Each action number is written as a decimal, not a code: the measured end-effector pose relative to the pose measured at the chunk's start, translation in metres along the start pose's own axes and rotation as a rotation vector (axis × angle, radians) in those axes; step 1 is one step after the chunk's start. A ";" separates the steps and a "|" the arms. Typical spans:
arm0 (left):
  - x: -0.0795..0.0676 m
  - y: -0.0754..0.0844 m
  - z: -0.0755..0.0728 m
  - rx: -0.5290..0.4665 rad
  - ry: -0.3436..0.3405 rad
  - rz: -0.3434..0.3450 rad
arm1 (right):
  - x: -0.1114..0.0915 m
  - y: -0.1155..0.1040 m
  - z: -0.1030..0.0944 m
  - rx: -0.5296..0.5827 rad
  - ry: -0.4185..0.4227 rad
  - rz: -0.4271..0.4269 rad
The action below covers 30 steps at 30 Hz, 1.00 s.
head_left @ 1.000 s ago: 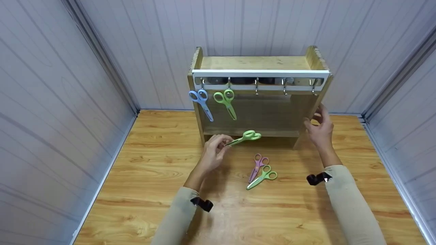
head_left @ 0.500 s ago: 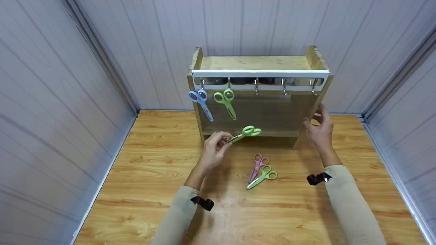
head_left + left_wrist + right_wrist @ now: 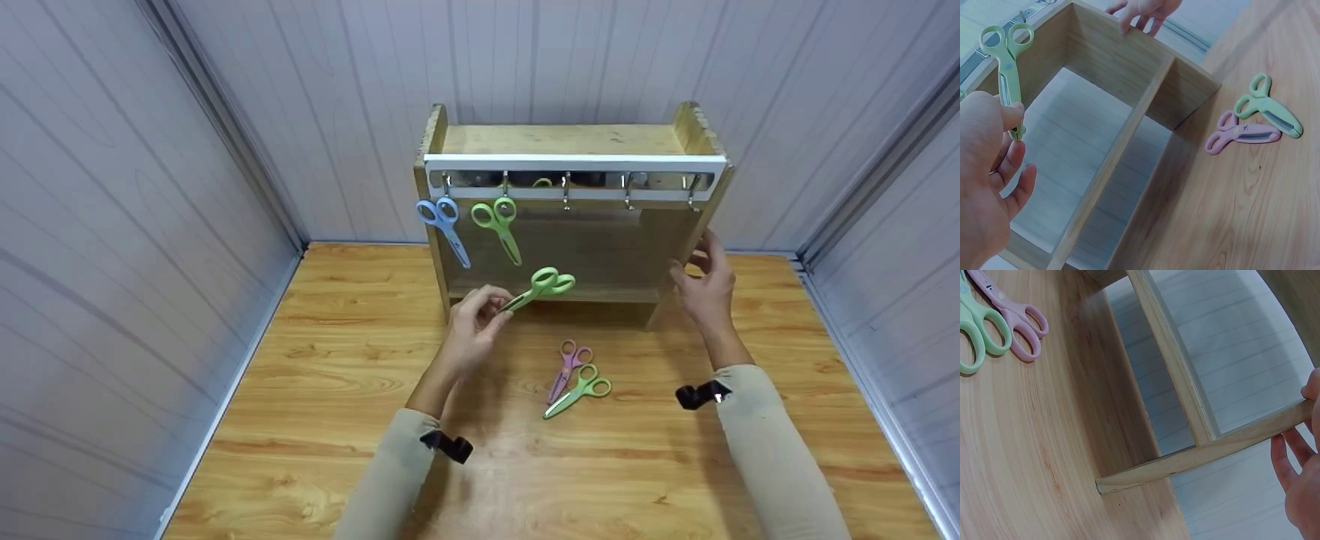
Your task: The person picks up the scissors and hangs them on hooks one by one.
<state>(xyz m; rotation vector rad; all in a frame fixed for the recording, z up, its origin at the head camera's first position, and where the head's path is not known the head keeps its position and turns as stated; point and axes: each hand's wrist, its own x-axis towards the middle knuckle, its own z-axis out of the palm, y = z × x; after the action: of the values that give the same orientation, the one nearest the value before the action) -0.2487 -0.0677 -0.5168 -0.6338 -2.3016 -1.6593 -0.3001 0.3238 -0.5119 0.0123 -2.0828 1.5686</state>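
Observation:
My left hand pinches a pair of green scissors by the blades, in front of the wooden shelf. Their finger loops point up, near the hook rail in the left wrist view. With thumb and fingers on opposite sides, my right hand grips the shelf's right side panel. Blue scissors and another green pair hang on the two leftmost hooks. On the floor before the shelf lie pink scissors and a third green pair, side by side.
Three bare metal hooks, the middle one among them, line the rail's right part. Pale panelled walls stand behind and on both sides of the wood-grain surface.
My left hand has risen slightly, and the green scissors in it have tilted so their loops are higher. The right hand stays on the shelf's side panel.

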 end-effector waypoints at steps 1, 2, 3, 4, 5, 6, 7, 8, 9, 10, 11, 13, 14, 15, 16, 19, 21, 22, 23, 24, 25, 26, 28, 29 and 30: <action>0.000 0.000 0.000 -0.002 0.002 -0.001 | 0.000 0.000 0.000 -0.001 0.000 0.001; 0.001 0.001 0.000 -0.004 0.003 -0.004 | 0.000 0.000 0.000 0.000 0.000 0.002; 0.001 0.001 0.000 -0.007 0.004 -0.006 | 0.000 0.000 0.000 0.000 0.001 0.001; 0.001 0.001 0.000 -0.009 0.005 -0.007 | 0.000 0.000 0.000 0.002 0.001 0.003; 0.001 0.002 0.001 -0.012 0.006 -0.007 | -0.001 -0.001 0.000 0.003 0.001 0.004; 0.002 0.002 0.001 -0.014 0.007 -0.006 | -0.001 -0.001 0.000 0.003 0.003 0.005; 0.002 0.002 0.001 -0.018 0.008 -0.004 | -0.001 -0.001 0.000 0.006 0.004 0.004; 0.003 0.003 0.001 -0.021 0.009 -0.002 | -0.001 -0.001 0.000 0.010 0.007 0.001; 0.003 0.003 0.001 -0.023 0.011 0.001 | -0.001 -0.001 0.000 0.012 0.012 -0.002; 0.003 0.003 0.001 -0.023 0.013 0.004 | -0.001 -0.001 0.000 0.015 0.014 -0.005; 0.004 0.004 0.001 -0.025 0.014 0.009 | -0.001 -0.001 0.000 0.018 0.018 -0.010; 0.004 0.004 0.001 -0.027 0.014 0.015 | -0.001 -0.001 0.000 0.024 0.023 -0.019; 0.005 0.004 0.001 -0.026 0.014 0.017 | -0.001 0.000 0.001 0.025 0.026 -0.017; 0.005 0.004 0.001 -0.026 0.013 0.018 | -0.001 0.000 0.000 0.021 0.025 -0.009; 0.005 0.004 0.001 -0.027 0.011 0.019 | -0.001 -0.001 0.000 0.026 0.020 -0.002; 0.006 0.004 0.001 -0.034 0.007 0.021 | -0.001 -0.001 0.000 0.030 0.006 0.024; 0.007 0.005 0.001 -0.040 0.005 0.021 | -0.001 -0.001 -0.001 0.024 -0.004 0.033; 0.008 0.005 0.001 -0.042 0.005 0.024 | -0.001 -0.002 -0.001 0.023 -0.007 0.032; 0.008 0.006 0.001 -0.042 0.006 0.025 | -0.001 -0.001 -0.001 0.018 -0.008 0.031; 0.009 0.006 0.001 -0.045 0.007 0.026 | -0.001 -0.001 -0.002 0.014 -0.010 0.030; 0.009 0.006 0.001 -0.045 0.009 0.028 | -0.001 -0.001 -0.002 0.010 -0.010 0.030; 0.009 0.006 0.001 -0.047 0.011 0.029 | -0.001 -0.001 -0.002 0.008 -0.011 0.029; 0.010 0.006 0.001 -0.050 0.015 0.038 | 0.000 -0.001 -0.001 0.007 -0.010 0.032; 0.010 0.006 0.001 -0.052 0.017 0.043 | 0.000 -0.001 -0.001 0.013 -0.009 0.032; 0.011 0.006 0.001 -0.055 0.017 0.049 | 0.000 -0.001 -0.001 0.012 -0.007 0.034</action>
<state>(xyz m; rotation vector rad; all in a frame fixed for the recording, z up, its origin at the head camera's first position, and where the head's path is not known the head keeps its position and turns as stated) -0.2552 -0.0627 -0.5073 -0.6791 -2.2172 -1.7044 -0.2991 0.3245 -0.5108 -0.0131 -2.0887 1.6031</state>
